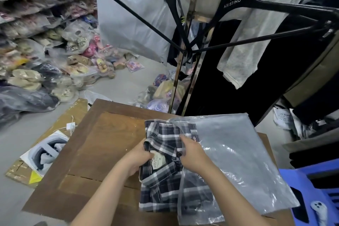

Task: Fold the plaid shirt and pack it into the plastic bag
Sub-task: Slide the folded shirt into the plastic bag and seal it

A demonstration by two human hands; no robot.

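Gripping the shirt (165,169) at its collar, both your hands meet over the middle of the table (95,152). Your left hand (136,159) has its fingers curled around the collar edge just beside the neck label, pinching the fabric. Your right hand (192,154) lies on top of the cloth with its fingers closed over a fold, at the mouth of the bag (238,161). The shirt's right part already sits under the clear plastic, inside the bag; its left part and collar are still outside, bare on the wood. The rest of the bag lies flat toward the right, holding nothing else that shows.

Past the table's far edge, bagged goods (161,93) sit on the floor, and more clear sacks of soft items (36,60) pile against the shelves at left. Above, a black hanger (236,2) carries a pale garment (256,42).
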